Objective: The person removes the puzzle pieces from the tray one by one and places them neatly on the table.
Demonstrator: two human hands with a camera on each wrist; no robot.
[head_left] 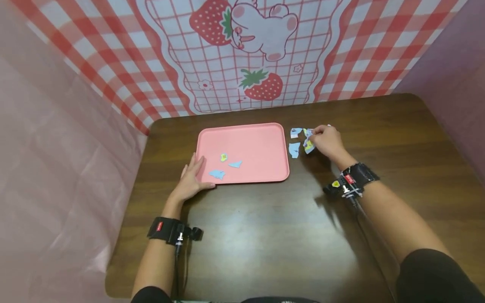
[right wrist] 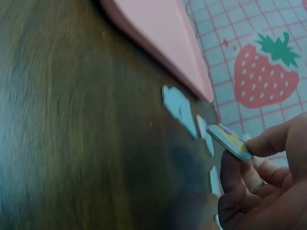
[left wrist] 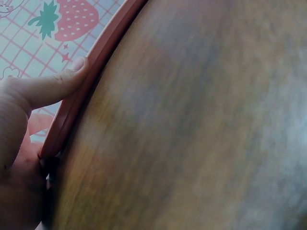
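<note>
A pink tray [head_left: 250, 151] lies on the table with several small flat puzzle pieces in it, among them a light blue one [head_left: 217, 174] and a small yellow one [head_left: 224, 157]. My left hand [head_left: 189, 181] holds the tray's near left corner, its thumb [left wrist: 72, 79] on the front rim and fingers at the left side. To the right of the tray, my right hand [head_left: 329, 142] pinches a puzzle piece [right wrist: 231, 141] with yellow and purple print between thumb and fingertips. Blue pieces [head_left: 294, 150] lie between this hand and the tray; my fingers partly cover others.
The brown wooden table [head_left: 242, 235] has rounded corners. Behind it hangs a red-checked cloth [head_left: 261, 63] with strawberries and a white cartoon animal. Pale pink fabric [head_left: 57, 168] hangs on the left. A cable [head_left: 369, 248] trails from the right wrist camera.
</note>
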